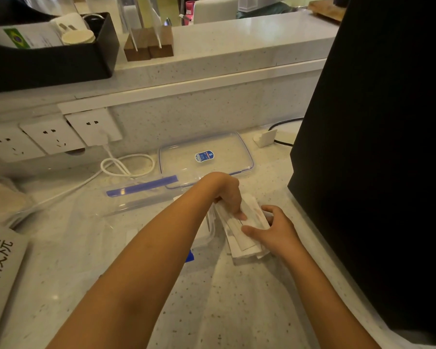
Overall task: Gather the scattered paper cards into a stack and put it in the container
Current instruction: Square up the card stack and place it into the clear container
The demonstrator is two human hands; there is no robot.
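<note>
A loose pile of white paper cards with faint red marks lies on the speckled counter at centre right. My left hand presses down on the pile's far end with fingers curled over it. My right hand grips the pile's right side, thumb on top. The clear plastic container with blue clips sits just left of the cards, partly hidden by my left forearm. Its clear lid with a blue sticker lies flat behind the hands.
A tall black appliance stands close on the right. A white cable loops from wall sockets at the left. A paper with black writing lies at the left edge. A raised ledge carries a black tray.
</note>
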